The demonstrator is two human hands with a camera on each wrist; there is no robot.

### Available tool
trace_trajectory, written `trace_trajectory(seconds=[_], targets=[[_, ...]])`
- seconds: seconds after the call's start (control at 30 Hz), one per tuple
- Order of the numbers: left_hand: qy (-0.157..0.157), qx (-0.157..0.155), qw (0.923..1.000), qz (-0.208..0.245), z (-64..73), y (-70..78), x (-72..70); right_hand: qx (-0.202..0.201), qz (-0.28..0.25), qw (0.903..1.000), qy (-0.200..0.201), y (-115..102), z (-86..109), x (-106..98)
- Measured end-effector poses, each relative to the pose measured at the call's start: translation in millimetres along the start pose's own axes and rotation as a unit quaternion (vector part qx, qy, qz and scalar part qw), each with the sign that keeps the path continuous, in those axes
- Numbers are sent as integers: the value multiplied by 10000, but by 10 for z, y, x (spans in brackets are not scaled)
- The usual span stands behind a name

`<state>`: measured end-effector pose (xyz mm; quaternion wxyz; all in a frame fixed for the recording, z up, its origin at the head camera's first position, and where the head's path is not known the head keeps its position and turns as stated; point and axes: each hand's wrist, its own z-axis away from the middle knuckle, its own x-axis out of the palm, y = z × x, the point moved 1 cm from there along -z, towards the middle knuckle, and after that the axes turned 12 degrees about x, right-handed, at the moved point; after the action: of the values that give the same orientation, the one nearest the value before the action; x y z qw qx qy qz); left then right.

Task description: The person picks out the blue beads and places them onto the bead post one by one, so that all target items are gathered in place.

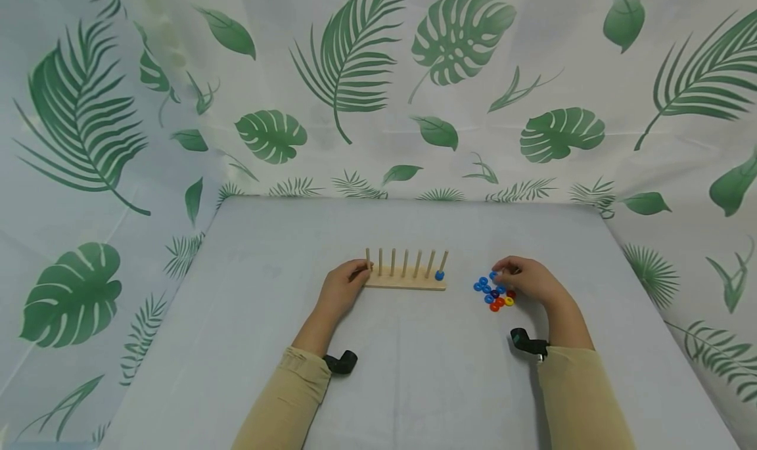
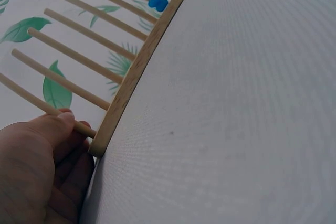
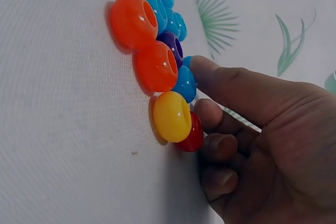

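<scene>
A wooden peg rack (image 1: 408, 283) with a row of upright pegs stands on the table. Two blue beads (image 2: 158, 2) sit low on its rightmost peg. My left hand (image 1: 344, 284) grips the rack's left end, thumb against the leftmost peg (image 2: 29, 95). Over to the right, my right hand (image 1: 528, 279) reaches down at a cluster of loose beads, its thumb and forefinger pinching a blue bead (image 1: 493, 275) at the far side. Its other fingers curl beside a dark red bead (image 3: 193, 135) and a yellow bead (image 3: 172, 117).
Several blue beads, a purple bead (image 3: 170, 47) and orange-red beads (image 3: 134, 22) lie close together near the right hand. The white-covered table (image 1: 396, 364) meets a leaf-patterned curtain (image 1: 378, 154) behind and at the sides. Each wrist wears a small black camera (image 1: 342, 362).
</scene>
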<state>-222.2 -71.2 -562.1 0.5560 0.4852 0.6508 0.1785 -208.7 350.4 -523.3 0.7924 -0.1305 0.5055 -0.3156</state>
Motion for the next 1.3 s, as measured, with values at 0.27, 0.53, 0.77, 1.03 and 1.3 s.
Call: trace_trajectory(seconds=[0.27, 0.53, 0.77, 1.03, 1.3], targets=[[-53, -111, 9999, 7, 8, -4, 0, 45, -9, 10000, -7, -39, 9, 21], [-67, -201, 9998, -43, 15, 7, -2, 21, 63, 10000, -40, -70, -3, 35], [-73, -251, 9996, -83, 11, 14, -8, -72, 183, 9998, 64, -61, -29, 48], [-75, -277, 9996, -66, 13, 17, -13, -169, 324, 9992, 135, -40, -22, 39], [-53, -215, 9998, -3, 14, 29, -7, -174, 305, 9992, 191, -24, 9, -9]])
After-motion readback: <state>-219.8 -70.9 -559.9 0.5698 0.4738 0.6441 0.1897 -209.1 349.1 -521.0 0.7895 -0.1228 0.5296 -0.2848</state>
